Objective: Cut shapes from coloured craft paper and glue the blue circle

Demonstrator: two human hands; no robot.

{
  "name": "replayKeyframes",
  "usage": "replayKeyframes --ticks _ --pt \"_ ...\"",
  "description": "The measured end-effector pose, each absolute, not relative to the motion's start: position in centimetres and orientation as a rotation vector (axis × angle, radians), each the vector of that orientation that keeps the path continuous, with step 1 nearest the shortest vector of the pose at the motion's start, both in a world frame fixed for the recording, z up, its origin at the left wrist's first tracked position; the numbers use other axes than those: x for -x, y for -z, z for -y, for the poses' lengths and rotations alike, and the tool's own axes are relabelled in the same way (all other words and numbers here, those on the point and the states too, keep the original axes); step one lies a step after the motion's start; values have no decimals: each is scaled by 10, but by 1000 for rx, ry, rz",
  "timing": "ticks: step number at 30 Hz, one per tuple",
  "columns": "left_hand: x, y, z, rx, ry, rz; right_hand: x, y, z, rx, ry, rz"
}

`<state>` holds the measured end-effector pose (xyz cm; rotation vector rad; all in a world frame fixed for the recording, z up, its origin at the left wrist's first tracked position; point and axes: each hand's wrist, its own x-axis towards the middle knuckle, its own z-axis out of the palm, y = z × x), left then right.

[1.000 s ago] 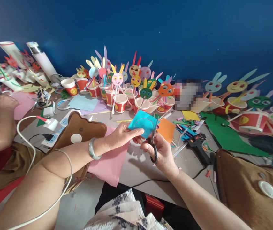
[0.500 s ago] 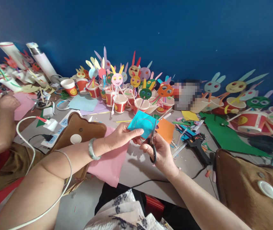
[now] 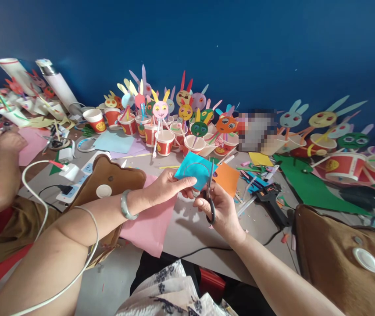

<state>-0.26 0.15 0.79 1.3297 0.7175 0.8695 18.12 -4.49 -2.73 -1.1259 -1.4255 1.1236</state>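
A square of blue paper point(image 3: 192, 166) with a circle drawn on it is pinched in my left hand point(image 3: 170, 184), thumb on top and fingers underneath. My right hand point(image 3: 222, 208) is closed round the black handles of a pair of scissors point(image 3: 211, 204). Their blades point up and away, at the right edge of the blue paper. Behind my right hand lies an orange sheet of paper point(image 3: 228, 177), partly covered. A pink sheet point(image 3: 151, 219) hangs over the table's front edge under my left forearm.
Paper cups point(image 3: 166, 142) with rabbit-faced figures line the wall. A black glue gun point(image 3: 274, 206) lies right of my hands, near green paper point(image 3: 315, 188). Brown plush hand warmers point(image 3: 335, 250) flank me. A white cable crosses my left arm. Another person's hand point(image 3: 9, 142) is at far left.
The scissor blades look slightly more closed together at the paper's right edge. The paper and both hands stay in nearly the same place.
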Motion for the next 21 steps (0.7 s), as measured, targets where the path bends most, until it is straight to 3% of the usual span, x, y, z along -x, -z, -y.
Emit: replayKeyframes --ticks 21 --pt "5 -12 -1 -1345 -845 -750 -181 23 46 1165 -1152 1390"
